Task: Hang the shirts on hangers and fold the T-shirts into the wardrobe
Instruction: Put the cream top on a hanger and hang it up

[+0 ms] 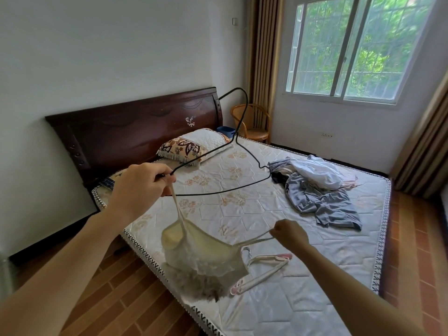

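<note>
Two hands engaged: left hand (143,183) grips one end of the black wire hanger (232,163) together with one strap of the cream camisole (203,253); right hand (289,232) pinches the other strap, not yet over the hanger; garment hangs above the bed (303,299) edge. Judgement: early stage; first item only half mounted; spare pale hangers (264,267) lie unused on the mattress; heap of clothes (320,187) remains unsorted further off; wardrobe not in view.

Colours and patterns noted

Hanger (232,151) black; camisole (206,251) cream; mattress (266,214) white with peach floral hexagons; pillow (194,145) brown-and-white floral; headboard (133,132) dark brown; clothes heap (322,192) grey-blue, white.
</note>
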Motion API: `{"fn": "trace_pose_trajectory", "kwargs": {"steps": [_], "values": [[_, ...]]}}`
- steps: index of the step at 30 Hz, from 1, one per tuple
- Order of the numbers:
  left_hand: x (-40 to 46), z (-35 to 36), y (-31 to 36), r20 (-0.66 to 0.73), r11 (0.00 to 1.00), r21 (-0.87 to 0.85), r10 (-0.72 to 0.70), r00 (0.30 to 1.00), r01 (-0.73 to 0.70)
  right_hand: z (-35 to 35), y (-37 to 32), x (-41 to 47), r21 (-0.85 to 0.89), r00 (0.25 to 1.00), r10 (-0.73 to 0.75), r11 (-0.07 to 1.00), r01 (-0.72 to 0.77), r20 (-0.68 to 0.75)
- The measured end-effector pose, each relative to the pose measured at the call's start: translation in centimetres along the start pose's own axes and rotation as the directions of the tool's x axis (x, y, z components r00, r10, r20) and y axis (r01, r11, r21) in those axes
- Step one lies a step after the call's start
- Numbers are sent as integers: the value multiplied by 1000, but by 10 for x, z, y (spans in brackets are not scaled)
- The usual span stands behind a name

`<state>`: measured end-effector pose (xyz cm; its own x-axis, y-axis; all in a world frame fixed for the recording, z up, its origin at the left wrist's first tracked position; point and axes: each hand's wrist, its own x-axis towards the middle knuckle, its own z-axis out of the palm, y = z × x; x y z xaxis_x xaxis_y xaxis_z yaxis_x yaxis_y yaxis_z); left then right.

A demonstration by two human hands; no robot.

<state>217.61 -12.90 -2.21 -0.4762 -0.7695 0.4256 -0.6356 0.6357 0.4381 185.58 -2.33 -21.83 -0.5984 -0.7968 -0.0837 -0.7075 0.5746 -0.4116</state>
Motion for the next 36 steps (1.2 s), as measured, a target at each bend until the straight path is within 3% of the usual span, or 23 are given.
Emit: {"fn": "trace_pose_trajectory", "kwargs": {"steps": [3,6,7,9,10,12,14,18,23,29,33,36], "values": [[-2,4,-2,13,999,-33,-7,1000,7,-20,6,1,55,986,58,997,-50,-157],[-3,7,-4,31,997,-71,-8,999,10,-34,11,7,281,976,154,954,-107,-151],[-3,7,-5,38,996,-93,-10,999,13,-39,12,8,462,978,192,877,-136,-77],[-3,7,-8,50,992,-124,-13,999,19,-52,13,7,795,961,227,548,-259,157],[-3,7,-9,54,991,-130,-15,998,22,-58,13,5,861,940,208,383,-334,272],[-4,8,-10,57,989,-146,-22,998,30,-70,16,3,889,902,152,166,-426,404],[-5,9,-12,53,986,-166,-19,998,28,-80,19,4,890,885,113,17,-455,451],[-6,12,-13,48,980,-197,4,999,6,-94,22,6,857,863,87,-207,-473,497],[-10,15,-14,55,972,-233,53,997,-39,-104,27,11,807,814,125,-283,-519,567],[-14,17,-18,85,967,-247,84,993,-61,-110,26,11,821,892,96,-444,-360,443],[-15,20,-16,91,973,-215,101,991,-80,-120,15,10,900,961,-35,-344,-269,274],[-16,22,-15,79,975,-202,113,990,-95,-126,4,10,934,969,-130,-267,-239,211]]}}
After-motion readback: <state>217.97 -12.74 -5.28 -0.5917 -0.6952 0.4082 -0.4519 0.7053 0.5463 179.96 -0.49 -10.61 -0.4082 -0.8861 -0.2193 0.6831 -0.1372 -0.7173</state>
